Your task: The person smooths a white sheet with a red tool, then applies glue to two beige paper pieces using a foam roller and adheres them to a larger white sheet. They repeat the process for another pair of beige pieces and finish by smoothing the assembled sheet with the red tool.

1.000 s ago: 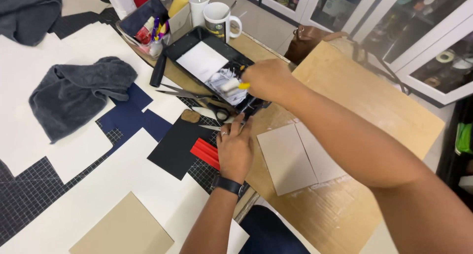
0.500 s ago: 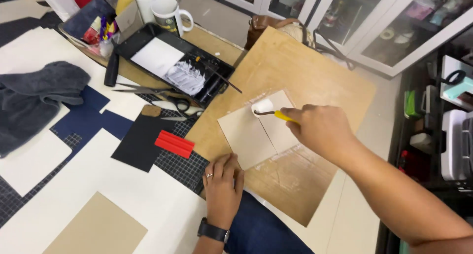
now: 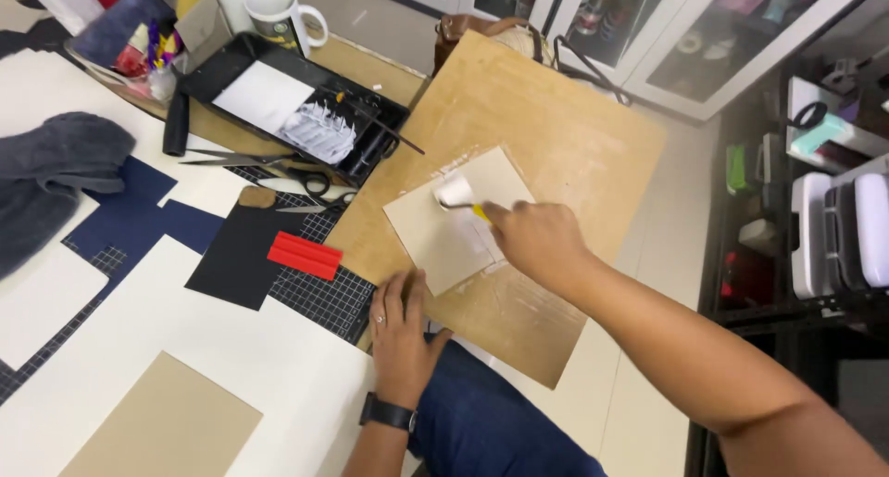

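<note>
Left of the wooden board [image 3: 556, 125], a grey cloth [image 3: 56, 176], scissors [image 3: 278, 171] and a black paint tray [image 3: 278, 88] sit on the table. At the board's near edge, the left hand [image 3: 400, 333] lies flat, fingers together, gripping nothing. On the board, the right hand [image 3: 537, 241] is closed around a small roller [image 3: 456, 192] pressed to a tan card [image 3: 458, 218]. By the wet sheen beside the roller, coating looks only partly done.

Single head-worn view, looking steeply down, close over the tan wooden work board [image 3: 546, 134] and both hands.
</note>
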